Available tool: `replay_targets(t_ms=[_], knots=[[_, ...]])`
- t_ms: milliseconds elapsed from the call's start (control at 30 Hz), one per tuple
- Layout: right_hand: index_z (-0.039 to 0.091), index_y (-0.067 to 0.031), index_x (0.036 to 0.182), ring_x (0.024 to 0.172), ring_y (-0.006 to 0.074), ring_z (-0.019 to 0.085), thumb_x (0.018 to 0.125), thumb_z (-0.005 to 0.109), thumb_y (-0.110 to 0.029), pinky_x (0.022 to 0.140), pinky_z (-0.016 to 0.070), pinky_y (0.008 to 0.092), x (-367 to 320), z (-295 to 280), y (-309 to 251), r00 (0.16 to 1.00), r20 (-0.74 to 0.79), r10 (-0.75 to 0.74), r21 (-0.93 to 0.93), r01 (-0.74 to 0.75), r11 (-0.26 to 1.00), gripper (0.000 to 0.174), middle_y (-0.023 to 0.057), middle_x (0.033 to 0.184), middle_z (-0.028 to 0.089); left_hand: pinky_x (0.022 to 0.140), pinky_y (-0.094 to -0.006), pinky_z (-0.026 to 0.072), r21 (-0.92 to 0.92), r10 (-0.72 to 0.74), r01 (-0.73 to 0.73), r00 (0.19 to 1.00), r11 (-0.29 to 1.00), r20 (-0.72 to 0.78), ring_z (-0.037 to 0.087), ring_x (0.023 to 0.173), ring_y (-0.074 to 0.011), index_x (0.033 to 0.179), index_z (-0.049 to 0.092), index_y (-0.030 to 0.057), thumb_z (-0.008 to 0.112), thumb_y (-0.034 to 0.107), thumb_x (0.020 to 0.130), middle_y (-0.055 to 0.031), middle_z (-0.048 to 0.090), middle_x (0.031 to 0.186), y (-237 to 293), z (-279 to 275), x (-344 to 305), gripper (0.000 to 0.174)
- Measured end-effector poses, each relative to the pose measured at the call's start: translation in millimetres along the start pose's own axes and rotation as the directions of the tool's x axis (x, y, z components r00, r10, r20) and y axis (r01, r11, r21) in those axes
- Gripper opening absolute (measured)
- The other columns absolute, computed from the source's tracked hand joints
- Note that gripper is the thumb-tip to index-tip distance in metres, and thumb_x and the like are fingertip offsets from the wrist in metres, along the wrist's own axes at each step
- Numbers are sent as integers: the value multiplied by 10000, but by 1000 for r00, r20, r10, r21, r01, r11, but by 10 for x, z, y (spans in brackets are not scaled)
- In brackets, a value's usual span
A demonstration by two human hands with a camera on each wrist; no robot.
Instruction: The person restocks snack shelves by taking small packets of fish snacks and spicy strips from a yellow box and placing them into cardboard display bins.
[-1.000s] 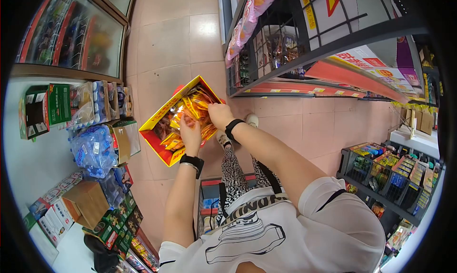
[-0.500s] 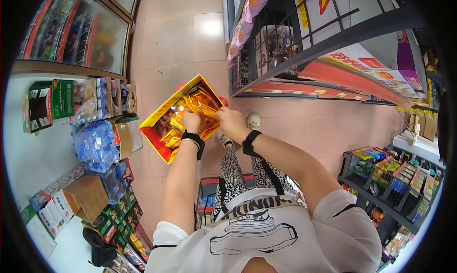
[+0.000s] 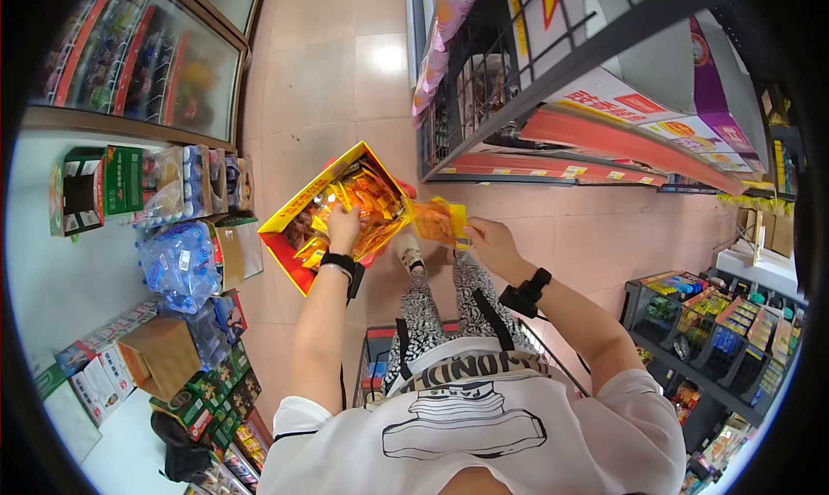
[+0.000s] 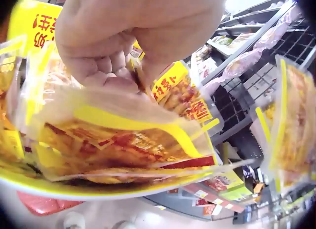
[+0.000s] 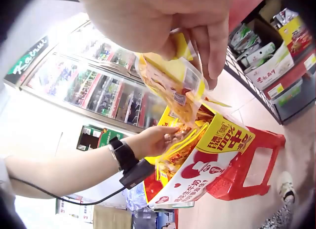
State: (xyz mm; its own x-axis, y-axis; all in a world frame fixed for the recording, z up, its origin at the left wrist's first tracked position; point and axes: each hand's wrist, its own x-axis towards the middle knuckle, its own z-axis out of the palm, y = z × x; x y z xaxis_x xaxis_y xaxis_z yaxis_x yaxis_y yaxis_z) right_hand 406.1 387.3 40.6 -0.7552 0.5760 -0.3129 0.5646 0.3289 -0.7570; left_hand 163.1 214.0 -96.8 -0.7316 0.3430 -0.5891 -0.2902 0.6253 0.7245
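From the head camera, an open yellow-and-red box point(image 3: 298, 203) full of packets point(image 3: 371, 203) sits tilted on a red stool point(image 3: 404, 187) on the floor, just beside a wire shelf rack point(image 3: 484, 80). The left hand point(image 3: 344, 227) is down inside the box, on the packets. The right hand point(image 3: 488, 240) holds a single packet point(image 3: 438, 221) just past the box's right edge.

From the left wrist, the left hand point(image 4: 133, 36) has its fingers curled into the packets point(image 4: 123, 135), gripping them above the box's yellow rim point(image 4: 74, 189).

From the right wrist, the right hand point(image 5: 163, 22) pinches the single packet point(image 5: 170, 86) by its top between thumb and fingers. It hangs above the box point(image 5: 217, 140), which rests on the stool point(image 5: 252, 160). The left hand point(image 5: 158, 140) reaches into the box in front of a glass-fronted cooler point(image 5: 89, 86).
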Motion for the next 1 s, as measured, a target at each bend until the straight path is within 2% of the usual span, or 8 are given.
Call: replay_targets(t_ms=[33,233,300,367,467,533,767,1000], knots=[[580,-27,838,670,363,558,838,533,-189,592,424,419,-38,-35,2,1000,-8,-4,23,4,1000,169,181,696,560,459,-297,470,-189,48,-47,999,981,-1,628,510,-184,815,500,-44,597,169,830,-117,591,678,5,-48,-66,235],[574,-9,849,639,337,550,844,533,-170,575,423,381,-223,-214,-79,999,-36,-19,101,23,995,166,177,700,556,555,-215,479,-96,189,-188,982,978,4,590,739,-117,1018,562,29,528,158,888,-25,604,855,72,-592,-584,186],[574,-3,859,632,326,547,844,535,-159,572,423,367,-267,-283,-167,999,-30,19,127,-15,992,162,175,706,554,619,-211,467,-297,63,-54,998,953,21,570,804,-99,1073,554,29,521,166,897,-22,602,919,320,-723,-883,226],[573,11,874,593,253,538,856,531,-134,559,420,330,-334,-381,-262,996,-65,-64,213,76,974,152,144,691,551,771,-248,448,-319,313,-276,947,906,69,540,880,-91,1028,561,5,518,134,899,-39,592,983,350,-836,-986,187],[568,28,884,581,158,513,874,524,-127,546,413,295,-406,-489,-376,998,-29,-51,387,59,920,162,88,666,537,789,-256,453,-331,385,-323,911,887,144,547,866,-95,1061,542,-2,514,131,905,-37,590,990,665,-919,-1289,207],[569,31,881,590,120,497,883,517,-129,541,406,279,-451,-551,-463,996,-63,-59,434,81,898,168,61,664,528,825,-264,449,-504,387,-235,895,831,221,550,892,-98,1107,519,-7,505,119,911,-39,587,1015,912,-898,-1487,233],[593,14,853,612,40,422,902,513,-139,535,374,232,-737,-936,-565,983,-185,8,548,96,831,180,-30,673,490,843,-257,436,-432,560,-393,735,812,383,542,950,-96,1170,491,-2,484,75,911,-39,575,1075,1659,-605,-1936,270],[616,-4,850,625,17,399,906,527,-171,543,347,198,-1247,-1289,-425,957,-286,52,691,169,703,197,-82,671,488,796,-237,424,-372,567,-429,581,823,584,525,887,-84,1085,531,-7,499,74,898,-18,579,979,2062,-136,-2245,206]])
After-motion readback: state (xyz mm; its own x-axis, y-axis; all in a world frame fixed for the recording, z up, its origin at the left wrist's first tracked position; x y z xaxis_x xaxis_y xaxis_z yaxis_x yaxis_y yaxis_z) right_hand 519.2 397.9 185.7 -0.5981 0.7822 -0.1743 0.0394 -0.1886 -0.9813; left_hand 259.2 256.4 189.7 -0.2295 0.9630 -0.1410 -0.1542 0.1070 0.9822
